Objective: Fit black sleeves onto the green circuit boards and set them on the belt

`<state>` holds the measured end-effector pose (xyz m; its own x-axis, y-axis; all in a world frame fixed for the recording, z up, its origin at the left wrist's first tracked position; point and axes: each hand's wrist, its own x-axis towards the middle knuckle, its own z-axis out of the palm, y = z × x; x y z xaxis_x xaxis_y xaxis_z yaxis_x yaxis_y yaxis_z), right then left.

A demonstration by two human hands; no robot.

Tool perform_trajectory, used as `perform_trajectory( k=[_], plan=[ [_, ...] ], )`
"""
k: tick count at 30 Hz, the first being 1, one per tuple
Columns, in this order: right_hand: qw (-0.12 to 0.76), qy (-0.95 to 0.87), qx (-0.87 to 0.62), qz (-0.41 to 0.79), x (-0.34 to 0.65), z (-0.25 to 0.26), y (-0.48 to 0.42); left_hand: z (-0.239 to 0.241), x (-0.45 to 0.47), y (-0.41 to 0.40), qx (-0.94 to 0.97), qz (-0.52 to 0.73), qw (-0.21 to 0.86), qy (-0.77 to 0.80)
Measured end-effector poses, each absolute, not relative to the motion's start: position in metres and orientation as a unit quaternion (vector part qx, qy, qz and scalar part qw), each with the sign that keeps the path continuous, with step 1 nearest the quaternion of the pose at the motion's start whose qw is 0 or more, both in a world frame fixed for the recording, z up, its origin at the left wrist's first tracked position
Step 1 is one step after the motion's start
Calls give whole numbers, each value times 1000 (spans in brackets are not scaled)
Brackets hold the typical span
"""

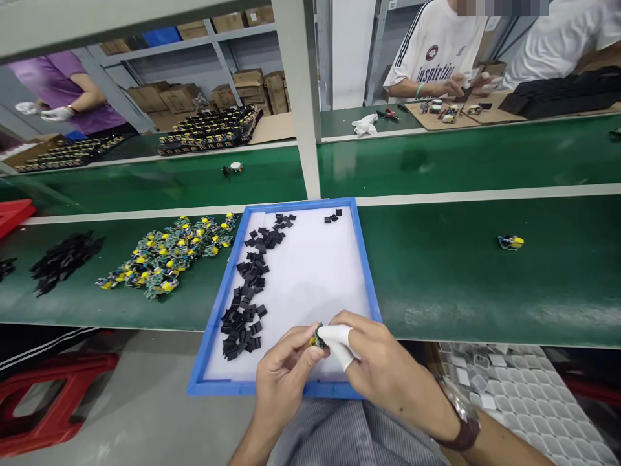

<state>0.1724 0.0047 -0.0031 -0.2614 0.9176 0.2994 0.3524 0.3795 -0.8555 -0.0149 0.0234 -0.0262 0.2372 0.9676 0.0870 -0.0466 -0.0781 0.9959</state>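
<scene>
Both my hands meet over the near edge of a blue tray [365, 272] with a white floor. My left hand [281, 375] and my right hand [383, 369], which wears a white finger cot, pinch a small green circuit board with a yellow part [317, 338] between their fingertips. Several small black square parts [247, 291] lie in a band along the tray's left side, a few more [332, 217] at its far edge.
A heap of similar circuit boards [165, 255] and a pile of black parts [63, 259] lie on the green bench to the left. One lone board [511, 242] lies to the right. Other people work across the conveyor. A red stool [53, 401] stands at lower left.
</scene>
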Motion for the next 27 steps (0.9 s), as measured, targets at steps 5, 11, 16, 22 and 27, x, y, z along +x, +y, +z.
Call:
perform_trajectory(
  k=[5,11,16,22,27],
  plan=[
    [473,-492,-507,526,173,-18,14,-31,-17,22,590,459,555,365],
    [459,-519,-457,558,179,-23,-1,-40,-16,13,685,444,399,418],
    [435,-614,-462,469,180,-18,-7,-40,-8,11,746,480,260,382],
    [445,-613,-449,474,173,-18,-5,-40,-4,8,761,485,215,372],
    [435,-630,-440,469,174,-18,-8,-41,-3,5,762,475,214,384]
  ],
)
